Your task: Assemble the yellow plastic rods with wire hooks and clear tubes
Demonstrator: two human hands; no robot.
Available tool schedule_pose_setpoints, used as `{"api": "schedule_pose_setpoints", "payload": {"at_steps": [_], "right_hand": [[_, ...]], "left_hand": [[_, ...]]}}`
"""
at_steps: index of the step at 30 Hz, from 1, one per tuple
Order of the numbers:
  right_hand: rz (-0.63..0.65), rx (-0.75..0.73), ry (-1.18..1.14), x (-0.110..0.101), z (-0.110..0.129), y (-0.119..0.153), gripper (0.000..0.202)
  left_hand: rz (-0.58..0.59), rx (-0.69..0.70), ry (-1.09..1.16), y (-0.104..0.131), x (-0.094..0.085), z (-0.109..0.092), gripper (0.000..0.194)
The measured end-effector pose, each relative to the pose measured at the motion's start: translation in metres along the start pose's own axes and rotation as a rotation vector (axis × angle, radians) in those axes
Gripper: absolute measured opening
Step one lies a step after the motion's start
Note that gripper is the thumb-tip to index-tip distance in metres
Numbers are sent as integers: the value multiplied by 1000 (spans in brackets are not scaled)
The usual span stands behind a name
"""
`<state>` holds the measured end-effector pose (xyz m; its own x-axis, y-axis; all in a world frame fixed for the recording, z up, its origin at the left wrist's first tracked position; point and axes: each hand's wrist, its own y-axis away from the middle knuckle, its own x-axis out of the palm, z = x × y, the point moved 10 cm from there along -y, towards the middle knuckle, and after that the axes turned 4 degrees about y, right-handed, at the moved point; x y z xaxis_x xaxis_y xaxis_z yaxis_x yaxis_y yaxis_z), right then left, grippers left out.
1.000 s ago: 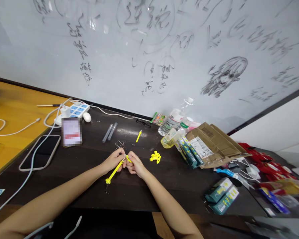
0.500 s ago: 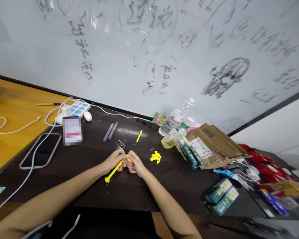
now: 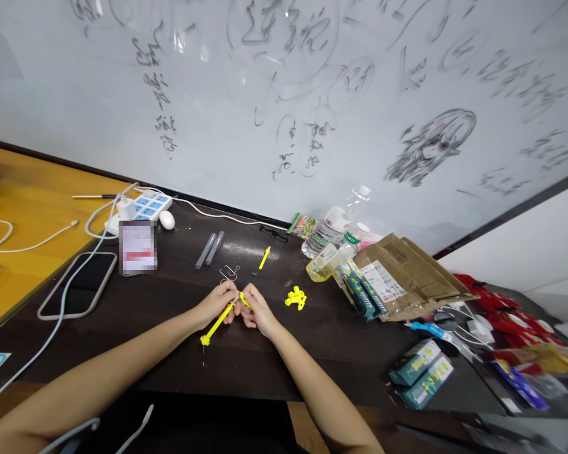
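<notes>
"Where is the yellow rod?"

"In front of me, over the dark table [image 3: 274, 372]. My left hand [image 3: 216, 304] grasps the yellow rod [image 3: 218, 323] near its upper end, thumb and fingers closed on it. It slants down to my left, towards the table's near edge, and ends in a knobbly yellow tip with something thin sticking out. I can't tell whether that tip touches the tabletop."

"And your other fingers?"

"My right hand [image 3: 260, 310] pinches a small yellow piece [image 3: 245, 301], right beside the rod's upper end. My two hands almost meet there; my own fingers hide whether the two parts join."

"What lies around you?"

"Just beyond my hands, some bent wire [image 3: 230, 273]. Farther off, two clear tubes [image 3: 210, 250] side by side, and a short yellow stick [image 3: 264, 258] to the right of them. Near my right hand, a little heap of yellow parts [image 3: 295, 298]."

"Anything farther out?"

"A phone [image 3: 76, 287] well to my left, under a pale cable [image 3: 62, 309]. To my right, a torn cardboard package [image 3: 402, 268] beside the bottles [image 3: 329, 243]."
</notes>
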<state>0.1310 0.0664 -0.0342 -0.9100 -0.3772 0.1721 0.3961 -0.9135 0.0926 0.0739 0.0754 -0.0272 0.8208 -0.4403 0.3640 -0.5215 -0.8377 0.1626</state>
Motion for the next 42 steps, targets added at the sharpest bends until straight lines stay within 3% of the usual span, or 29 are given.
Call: {"api": "schedule_pose_setpoints", "payload": {"at_steps": [13, 23, 28, 35, 42], "right_hand": [[-65, 0, 2, -8, -1, -1, 34], [-40, 36, 88, -5, 1, -2, 23], [25, 8, 234, -1, 2, -4, 22], [40, 117, 140, -2, -5, -3, 19], [37, 53, 142, -2, 3, -1, 18]], "left_hand": [[2, -8, -61, 4, 2, -5, 20], [54, -97, -203, 3, -5, 2, 21], [85, -186, -162, 5, -4, 9, 20], [108, -178, -96, 4, -2, 6, 17], [88, -187, -91, 4, -3, 6, 17]]}}
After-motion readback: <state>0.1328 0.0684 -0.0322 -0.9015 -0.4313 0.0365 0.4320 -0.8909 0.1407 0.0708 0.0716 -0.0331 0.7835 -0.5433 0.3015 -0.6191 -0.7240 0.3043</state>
